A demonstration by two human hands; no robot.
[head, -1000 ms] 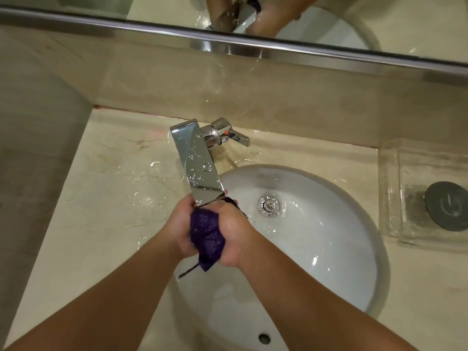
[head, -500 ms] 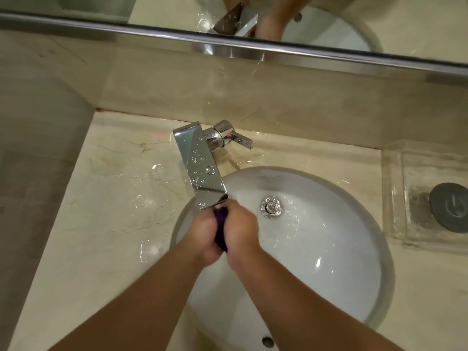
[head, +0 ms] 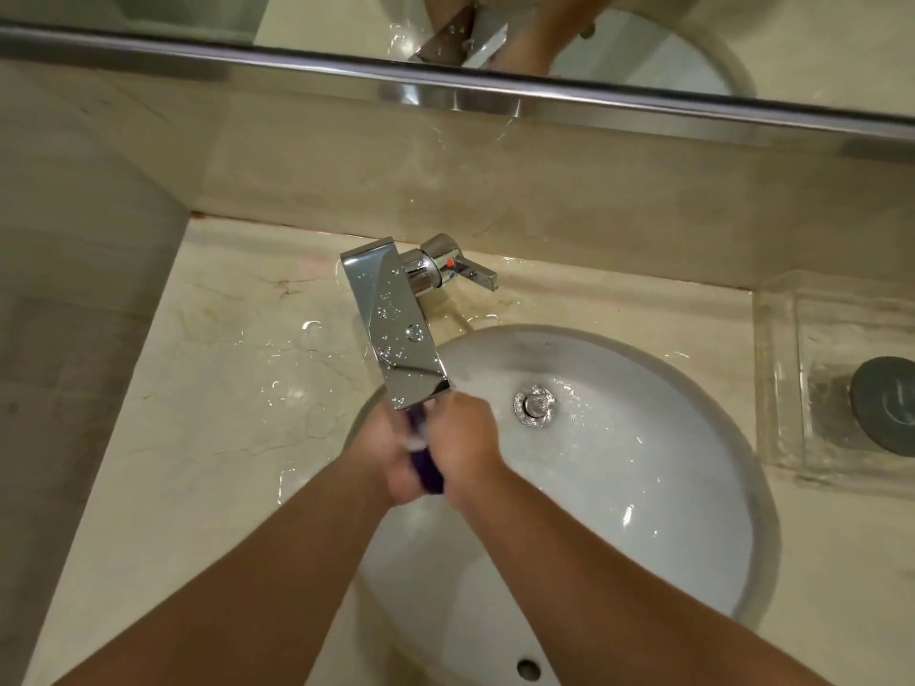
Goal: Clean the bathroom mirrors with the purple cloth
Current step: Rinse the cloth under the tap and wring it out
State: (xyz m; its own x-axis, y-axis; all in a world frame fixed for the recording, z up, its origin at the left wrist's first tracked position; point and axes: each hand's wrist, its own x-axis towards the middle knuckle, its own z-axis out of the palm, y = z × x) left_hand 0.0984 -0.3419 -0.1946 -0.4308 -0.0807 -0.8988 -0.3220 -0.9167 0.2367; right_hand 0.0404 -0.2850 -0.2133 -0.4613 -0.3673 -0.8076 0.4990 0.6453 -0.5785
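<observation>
Gripping purple cloth (head: 429, 471) at frame centre: our left hand (head: 392, 455) and right hand (head: 465, 438) both curled tight round it, just below faucet (head: 396, 329) spout, over sink (head: 653, 467). Mirror (head: 802, 37) along top edge. Wet tabletop (head: 223, 388) at left.

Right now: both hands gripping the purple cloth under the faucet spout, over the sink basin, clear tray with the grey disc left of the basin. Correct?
One slip: the clear tray with the grey disc sits right of the sink basin, not left, as the head view shows. The rest holds: left hand and right hand grip the purple cloth under the faucet spout, over the basin.
</observation>
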